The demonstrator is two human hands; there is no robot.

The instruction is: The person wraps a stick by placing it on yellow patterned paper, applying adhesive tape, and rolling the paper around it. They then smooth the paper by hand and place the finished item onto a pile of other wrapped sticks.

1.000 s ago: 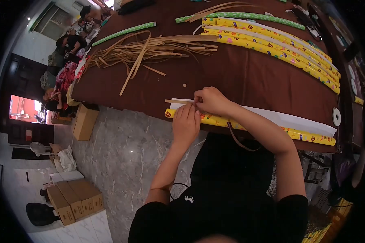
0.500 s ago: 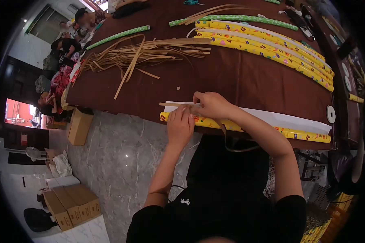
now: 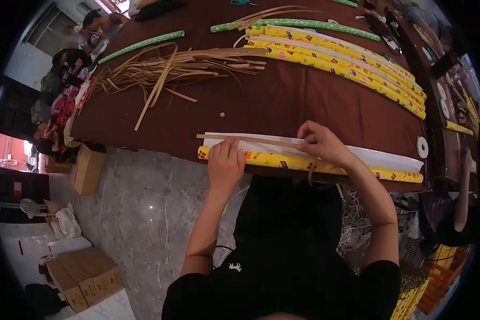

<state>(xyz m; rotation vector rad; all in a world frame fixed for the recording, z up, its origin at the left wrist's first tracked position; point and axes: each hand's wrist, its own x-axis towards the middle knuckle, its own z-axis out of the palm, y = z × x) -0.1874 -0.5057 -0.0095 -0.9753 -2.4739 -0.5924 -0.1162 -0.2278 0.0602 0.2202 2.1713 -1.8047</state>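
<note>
A: Left hand (image 3: pixel 226 161)?

B: Fingers straight, side by side, laid over the yellow roll (image 3: pixel 272 159) near its left end, tips at the strip (image 3: pixel 269 141). Cannot tell whether they grip or only press.

A: Right hand (image 3: pixel 326 146)?

B: Fingers narrow, thumb and forefinger pinching the strip just right of centre frame.

A: Position of strip?

B: Centre of frame, along the white paper (image 3: pixel 386 158) that shows above the roll. Left end juts slightly past the paper's left edge. Between the hands it runs nearly straight, sloping a little down to the right. A tan length (image 3: pixel 311 174) hangs below the right hand, across the roll; the hand hides whether it is the same piece.

A: Roll?

B: Lies along the near edge of the worktop (image 3: pixel 282 101), from left of centre to the right of the frame.

A: Elsewhere on the worktop?

B: Upper left: heap of strips (image 3: pixel 170 69), with a green roll (image 3: pixel 141 47) above it. Upper right: group of yellow rolls (image 3: pixel 346 68). White spool (image 3: pixel 422 147) near the roll's right end. Small tan square (image 3: pixel 222 114) above the left hand.

A: Off it?

B: Boxes (image 3: pixel 93 277), lower left, near the grey floor (image 3: pixel 144 213). Another person's arm (image 3: pixel 462 194), right edge.
</note>
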